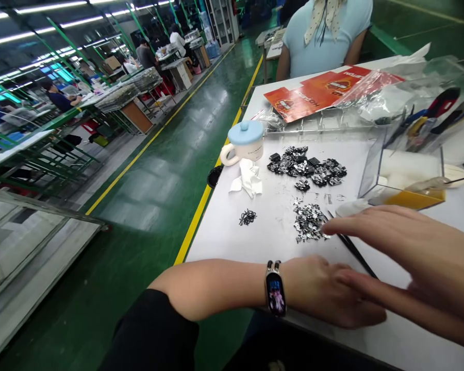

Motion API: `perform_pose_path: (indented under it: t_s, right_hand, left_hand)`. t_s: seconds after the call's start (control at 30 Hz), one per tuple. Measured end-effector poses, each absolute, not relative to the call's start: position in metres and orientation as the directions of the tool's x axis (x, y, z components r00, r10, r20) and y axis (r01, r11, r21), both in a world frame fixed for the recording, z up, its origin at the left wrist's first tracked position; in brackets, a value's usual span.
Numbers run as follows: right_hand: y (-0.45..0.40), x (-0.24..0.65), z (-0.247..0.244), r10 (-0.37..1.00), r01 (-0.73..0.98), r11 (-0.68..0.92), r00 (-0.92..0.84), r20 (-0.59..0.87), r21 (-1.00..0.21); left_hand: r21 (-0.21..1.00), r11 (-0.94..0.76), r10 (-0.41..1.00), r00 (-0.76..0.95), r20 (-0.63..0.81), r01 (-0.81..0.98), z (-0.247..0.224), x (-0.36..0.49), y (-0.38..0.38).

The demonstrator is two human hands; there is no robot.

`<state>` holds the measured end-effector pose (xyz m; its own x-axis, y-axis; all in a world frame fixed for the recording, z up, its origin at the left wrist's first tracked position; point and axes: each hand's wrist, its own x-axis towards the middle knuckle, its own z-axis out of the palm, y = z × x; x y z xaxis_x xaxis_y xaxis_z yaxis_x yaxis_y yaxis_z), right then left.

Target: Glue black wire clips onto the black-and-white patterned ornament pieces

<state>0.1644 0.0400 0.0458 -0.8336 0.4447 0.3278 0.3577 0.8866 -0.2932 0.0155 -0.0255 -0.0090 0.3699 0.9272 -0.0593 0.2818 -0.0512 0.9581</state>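
My left hand (328,293), with a smart band (275,293) on its wrist, lies low over the table's near edge. Its fingers are curled, and whatever may be in them is hidden. My right hand (413,252) stretches out from the right, fingers extended and holding nothing visible. One finger of it crosses the back of my left hand; another reaches beside a heap of small shiny metal pieces (309,222). Black tweezers (358,253) lie on the table, partly beneath my right hand. Farther back is a pile of black-and-silver parts (305,166), and to the left, small black pieces (247,217).
A lidded mug (245,149) and crumpled tissue (248,179) stand near the white table's left edge. Red packets (317,93) and plastic bags lie at the back. A clear tool box (404,170) is at right. Another person (327,38) sits opposite.
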Motion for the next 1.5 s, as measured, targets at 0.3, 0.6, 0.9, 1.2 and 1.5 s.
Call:
perform_pose_path:
  t_s: [0.3, 0.6, 0.9, 1.2, 1.5]
  right_hand:
    - [0.043, 0.200, 0.009, 0.611, 0.341, 0.722, -0.722, 0.324, -0.602]
    - [0.039, 0.188, 0.002, 0.543, 0.300, 0.798, -0.734, 0.407, -0.523]
    - [0.038, 0.187, 0.002, 0.551, 0.292, 0.796, -0.711, 0.436, -0.530]
    - [0.045, 0.185, -0.005, 0.531, 0.245, 0.799, -0.716, 0.454, -0.549]
    - [0.055, 0.181, -0.018, 0.461, 0.272, 0.875, -0.722, 0.516, -0.400]
  left_hand:
    - [0.933, 0.356, 0.844, 0.445, -0.301, -0.044, -0.008, -0.008, -0.004]
    - [0.861, 0.471, 0.843, 0.382, -0.378, -0.189, -0.002, -0.009, 0.002]
    - [0.829, 0.493, 0.844, 0.378, -0.381, -0.265, -0.005, -0.010, 0.003]
    - [0.832, 0.510, 0.832, 0.370, -0.414, -0.216, -0.005, -0.013, 0.007]
    - [0.863, 0.496, 0.844, 0.290, -0.451, -0.100, -0.009, -0.018, 0.010]
